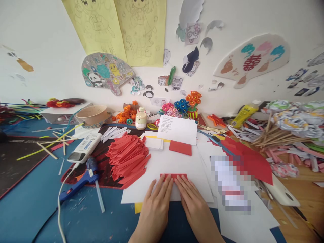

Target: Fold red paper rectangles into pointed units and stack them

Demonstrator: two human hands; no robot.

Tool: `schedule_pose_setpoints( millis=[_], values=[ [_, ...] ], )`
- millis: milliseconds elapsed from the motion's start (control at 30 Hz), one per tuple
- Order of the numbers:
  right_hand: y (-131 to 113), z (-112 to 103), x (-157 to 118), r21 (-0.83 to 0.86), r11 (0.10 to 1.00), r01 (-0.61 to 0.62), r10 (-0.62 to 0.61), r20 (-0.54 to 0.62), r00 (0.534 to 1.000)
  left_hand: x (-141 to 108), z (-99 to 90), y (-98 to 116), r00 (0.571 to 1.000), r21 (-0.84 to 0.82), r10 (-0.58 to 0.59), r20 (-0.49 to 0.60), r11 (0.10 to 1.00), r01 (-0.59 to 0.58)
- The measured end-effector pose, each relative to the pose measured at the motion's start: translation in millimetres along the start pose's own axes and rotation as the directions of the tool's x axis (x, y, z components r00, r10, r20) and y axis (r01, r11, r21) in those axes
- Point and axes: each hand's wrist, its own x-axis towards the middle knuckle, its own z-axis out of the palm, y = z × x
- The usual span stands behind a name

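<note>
A small red paper strip [173, 176] lies on the white paper sheet [134, 192] in front of me, its lower part hidden under my fingers. Flat on its left half rests my left hand [159, 199], fingers stretched out. My right hand [189, 197] presses the right half the same way, the fingertips of both hands nearly meeting in the middle. Beyond them sits a red paper rectangle [180, 147], beside a small stack of white paper [154, 144]. A large heap of folded red paper pieces [128, 157] spreads to the left of my hands.
On the left are a blue glue gun [81, 182] with its cable and a white power strip [84, 148]. A handwritten card [177, 129] leans at the back near a glue bottle [141, 118] and a bowl [91, 114]. Red sheets [253, 162] and a white-handled tool [283, 194] lie right.
</note>
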Motion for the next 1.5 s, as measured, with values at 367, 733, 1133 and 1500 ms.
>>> schedule_pose_setpoints(
  millis=[367, 733, 1133, 1500],
  values=[
    [-0.4, -0.3, -2.1, -0.010, 1.000, 0.016, -0.017, -0.044, 0.999, 1.4, -2.4, 0.7, 0.999, 0.018, 0.013, -0.041, 1.000, -0.012],
    [-1.8, -4.4, 0.3, -0.012, 1.000, 0.013, -0.013, -0.048, 0.999, 1.5, -1.8, 1.7, 0.999, 0.052, 0.015, -0.034, 0.999, -0.013],
    [-10.7, -2.8, 10.1, -0.123, 0.992, 0.032, -0.050, -0.148, 0.988, 6.0, 1.7, 5.4, 0.992, 0.176, 0.066, -0.107, 0.983, -0.047],
    [8.4, -8.0, 34.2, -0.065, 0.986, 0.153, -0.159, -0.099, 0.982, 30.2, -7.0, 0.8, 0.999, 0.032, 0.001, -0.034, 0.999, 0.000]
  ],
)
